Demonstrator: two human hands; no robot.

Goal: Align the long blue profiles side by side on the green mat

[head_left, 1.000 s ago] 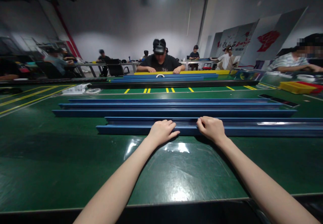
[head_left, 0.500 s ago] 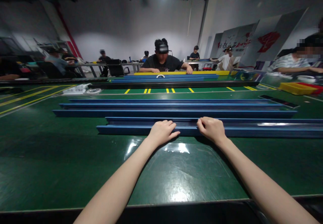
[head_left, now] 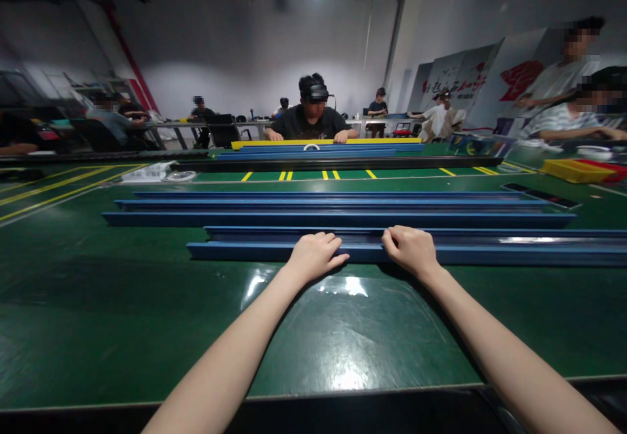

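A long blue U-shaped channel (head_left: pixel 245 251) lies crosswise on the green table in front of me, its right end running out of view. My left hand (head_left: pixel 316 256) rests over its near wall, fingers curled into the channel and thumb along the near side. To the right, my right hand (head_left: pixel 410 250) grips the same channel with fingers folded over it; its fingertips are hidden inside. A short stretch of the channel shows between the two hands. Just beyond lie more blue channels (head_left: pixel 294 218), set parallel to this one.
Farther back are a black rail (head_left: pixel 333 164), a white ring (head_left: pixel 311 147) and a yellow bar (head_left: pixel 382 141) under a co-worker's hands. A dark phone-like slab (head_left: pixel 541 196) and a yellow tray (head_left: pixel 573 170) are at right. White packets (head_left: pixel 147 173) lie at left.
My hands and the blue channel stay put. Across the table, the co-worker's yellow bar and hands have shifted left. Another person has come into view at the right.
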